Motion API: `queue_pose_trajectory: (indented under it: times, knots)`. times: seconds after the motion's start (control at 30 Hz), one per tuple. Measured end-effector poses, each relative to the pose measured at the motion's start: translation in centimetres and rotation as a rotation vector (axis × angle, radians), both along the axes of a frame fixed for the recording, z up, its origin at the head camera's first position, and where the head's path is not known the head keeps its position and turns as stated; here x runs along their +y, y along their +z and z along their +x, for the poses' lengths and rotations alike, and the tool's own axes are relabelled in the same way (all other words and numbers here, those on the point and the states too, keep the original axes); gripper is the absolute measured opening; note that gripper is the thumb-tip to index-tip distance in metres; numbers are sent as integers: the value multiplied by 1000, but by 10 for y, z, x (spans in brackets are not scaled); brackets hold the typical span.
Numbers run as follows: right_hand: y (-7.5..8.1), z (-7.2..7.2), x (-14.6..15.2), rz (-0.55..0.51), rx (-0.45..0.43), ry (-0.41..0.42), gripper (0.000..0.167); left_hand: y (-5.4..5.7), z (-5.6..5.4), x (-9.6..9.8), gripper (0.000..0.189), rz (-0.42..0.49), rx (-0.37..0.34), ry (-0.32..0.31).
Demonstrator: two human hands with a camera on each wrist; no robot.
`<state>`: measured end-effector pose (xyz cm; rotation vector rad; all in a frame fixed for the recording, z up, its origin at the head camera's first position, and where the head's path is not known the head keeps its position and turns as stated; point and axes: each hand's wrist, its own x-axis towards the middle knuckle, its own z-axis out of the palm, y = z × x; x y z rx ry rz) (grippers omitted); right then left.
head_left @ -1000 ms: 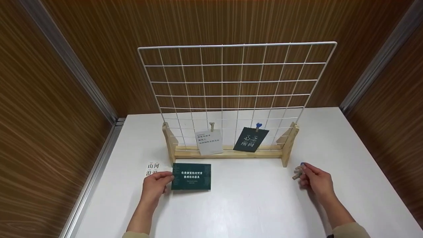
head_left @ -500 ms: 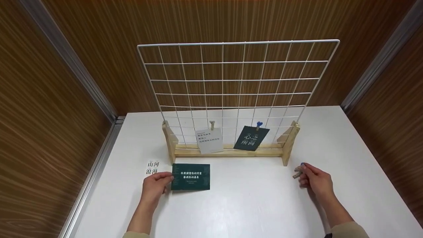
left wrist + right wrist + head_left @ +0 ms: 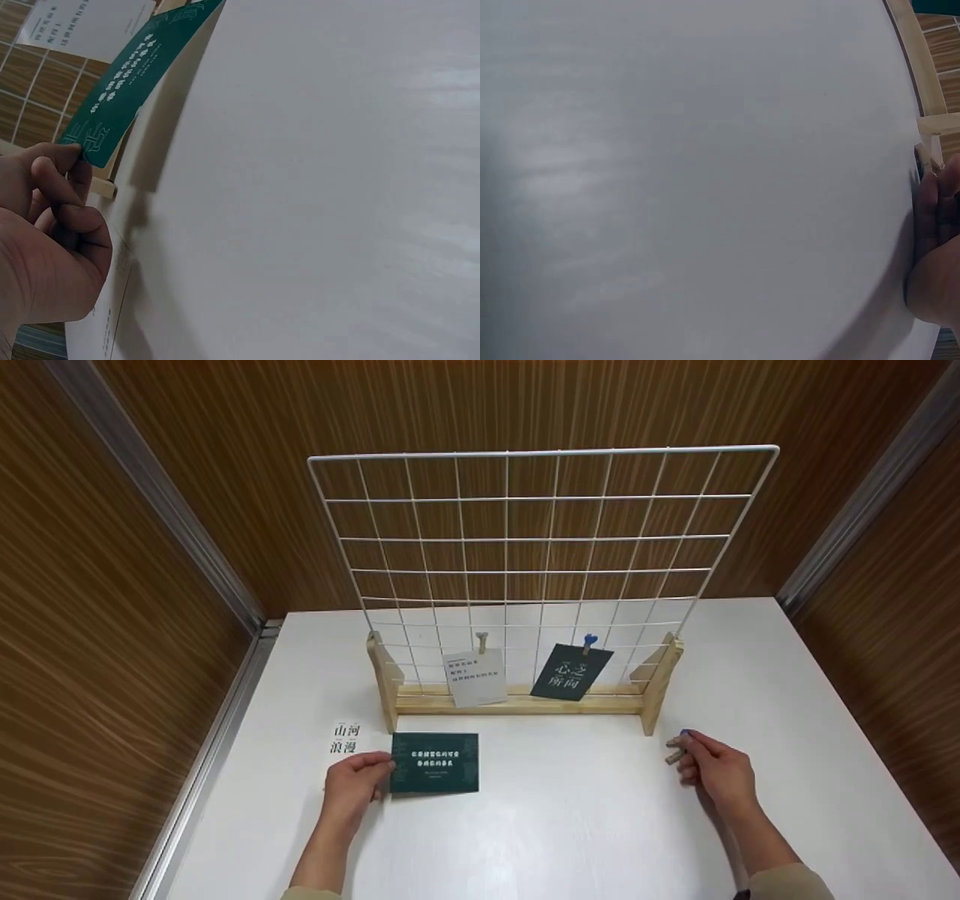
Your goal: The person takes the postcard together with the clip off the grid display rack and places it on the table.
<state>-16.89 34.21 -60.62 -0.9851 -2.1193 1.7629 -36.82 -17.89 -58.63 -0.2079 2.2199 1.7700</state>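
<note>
In the head view my left hand (image 3: 351,781) pinches the left edge of a dark green card (image 3: 435,763) with white lettering. The left wrist view has that card (image 3: 124,82) tilted above the white table, its shadow falling beside it. Partly behind the left hand lies a white card (image 3: 346,739) with large black characters. At the right, my right hand (image 3: 720,771) holds a small wooden clothespin (image 3: 675,755) with a bit of blue at its top, between thumb and fingers. Only the wooden tip of the clothespin (image 3: 922,156) shows in the right wrist view.
A white wire grid (image 3: 506,497) stands on a wooden base (image 3: 517,705) behind the hands. Clothespins hold a white card (image 3: 477,679) and a dark card (image 3: 572,672) low on it. Wood-grain panels (image 3: 480,405) enclose the white table (image 3: 570,825) on three sides.
The head view has shifted slightly, so the grid's top edge sits higher in it. Both hands keep their holds, almost still.
</note>
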Motion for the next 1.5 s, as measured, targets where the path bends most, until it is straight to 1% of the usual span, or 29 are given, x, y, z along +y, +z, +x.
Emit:
queue_pose_trajectory:
  times: [0.3, 0.6, 0.8, 1.0, 1.17, 1.37, 1.5]
  knots:
    - [1, -1, 0, 57, -25, 21, 48, -1, -2, 1, 13, 6, 1, -12]
    - [-2, -2, 1, 79, -42, 28, 46, -5, -2, 2, 16, 25, 34, -13]
    - [-5, -5, 2, 76, -47, 16, 48, -7, -3, 3, 18, 31, 36, -15]
    - [-4, -7, 2, 88, -61, 7, 47, -7, -5, 4, 18, -6, 46, -26]
    - [-2, -6, 1, 67, -57, 2, 47, -6, -4, 4, 17, -29, 60, -30]
    - [-3, -6, 2, 56, -59, 7, 48, -3, -3, 6, 16, -91, 78, -35]
    - [-3, -5, 3, 44, -53, 11, 47, 0, -2, 6, 17, -114, 78, -38]
